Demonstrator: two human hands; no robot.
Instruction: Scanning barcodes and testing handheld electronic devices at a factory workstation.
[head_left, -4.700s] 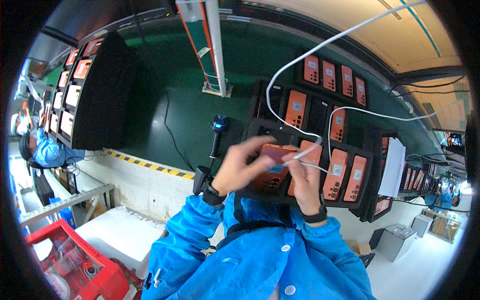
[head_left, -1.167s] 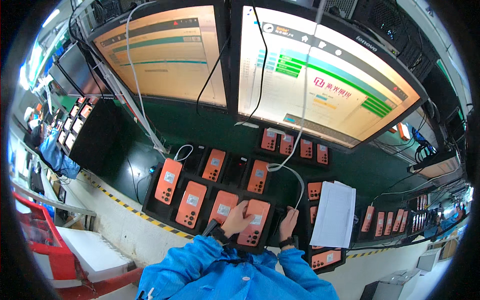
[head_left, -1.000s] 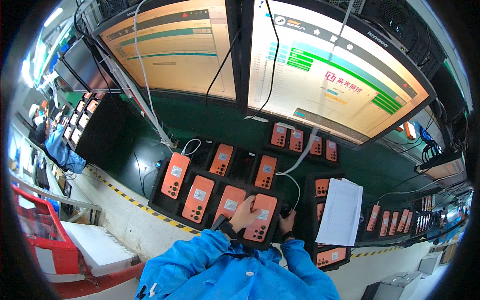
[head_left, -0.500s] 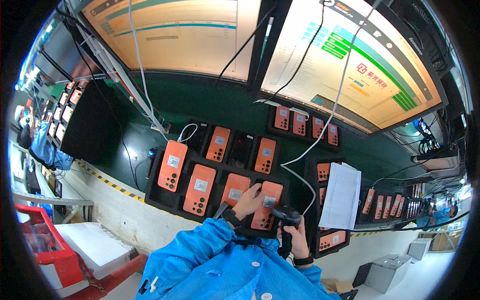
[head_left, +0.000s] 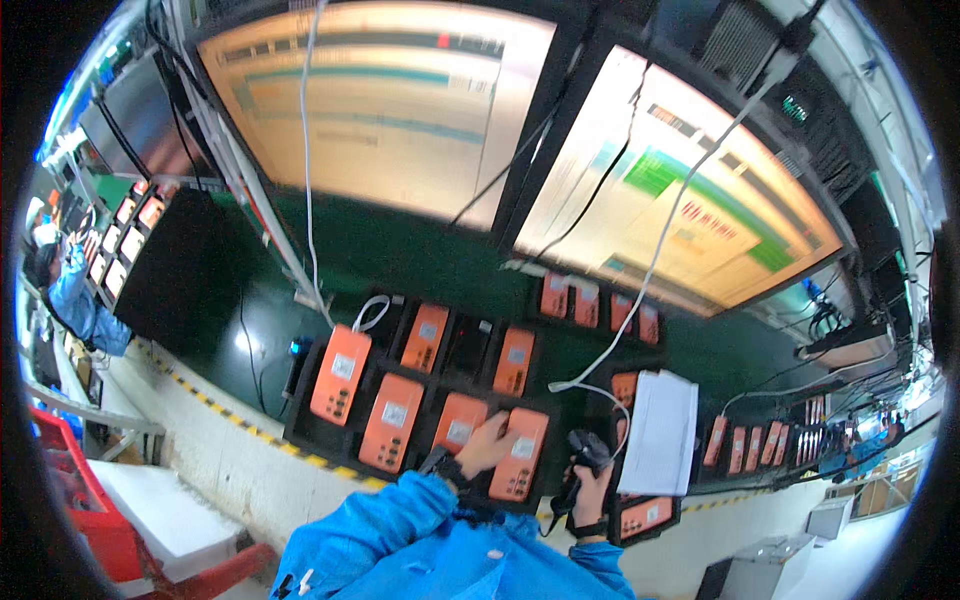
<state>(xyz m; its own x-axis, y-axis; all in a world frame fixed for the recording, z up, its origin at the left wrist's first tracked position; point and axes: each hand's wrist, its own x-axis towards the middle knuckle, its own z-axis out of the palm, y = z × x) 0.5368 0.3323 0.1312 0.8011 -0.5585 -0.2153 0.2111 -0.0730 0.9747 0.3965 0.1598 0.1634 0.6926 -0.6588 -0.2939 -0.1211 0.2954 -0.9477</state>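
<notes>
My left hand (head_left: 483,450) is at the left edge of an orange phone (head_left: 522,462) in the near right of a black tray (head_left: 296,418). Its fingers are bent against that edge; some fingertips are hard to see. The phone lies back up, with a white label and dark camera rings. My right hand (head_left: 592,492) is wrapped round the handle of a black handheld scanner (head_left: 588,450), whose head is just right of the phone. Beside my left hand lies another orange phone (head_left: 460,425), partly covered by it. More orange phones (head_left: 392,420) fill the tray.
Two lit monitors (head_left: 680,190) stand behind the trays. A white cable (head_left: 345,330) runs down to the left phone. White paper sheets (head_left: 657,430) cover part of a right-hand tray. More phones (head_left: 585,305) sit in a tray below the monitors. Striped tape (head_left: 250,432) marks the bench edge.
The whole view has shifted, so the bench and trays appear lower. My left hand stays at the same phone. The scanner stays in my right hand, its head slightly farther from the phone.
</notes>
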